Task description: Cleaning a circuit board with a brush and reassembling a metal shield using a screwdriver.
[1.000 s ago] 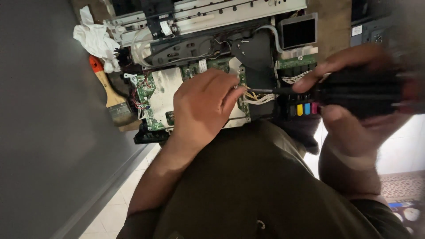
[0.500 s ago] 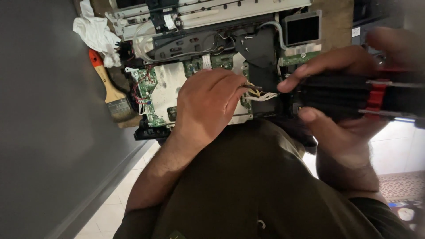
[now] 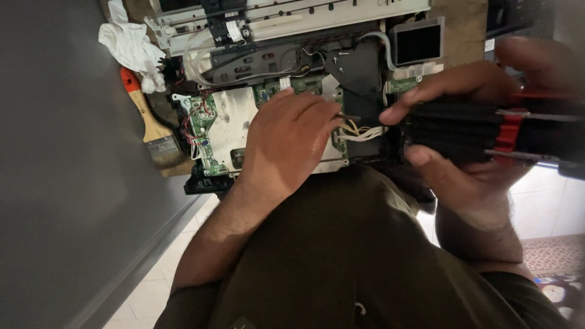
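Observation:
An opened printer point(image 3: 286, 55) lies in front of me, its green circuit board point(image 3: 204, 131) and metal shield plate point(image 3: 234, 125) bare. My left hand point(image 3: 289, 146) rests flat on the plate. Its fingertips are at a bundle of white and yellow wires point(image 3: 362, 131) and at the thin dark tip of a screwdriver point(image 3: 487, 131). My right hand point(image 3: 469, 176) is wrapped around the screwdriver's thick black and red handle, close to the camera and blurred. The shaft points left toward my left fingers. My olive shirt fills the lower middle.
A paintbrush point(image 3: 149, 125) with an orange and wooden handle lies left of the printer, below a crumpled white cloth point(image 3: 128, 45). A small dark screen point(image 3: 417, 44) sits at the printer's upper right. A grey panel point(image 3: 61, 183) stands at left, with tiled floor point(image 3: 152, 292) below.
My right hand has shifted the screwdriver up and rightward, nearer the camera, and it now hides the coloured ink cartridges. My left hand stays on the plate.

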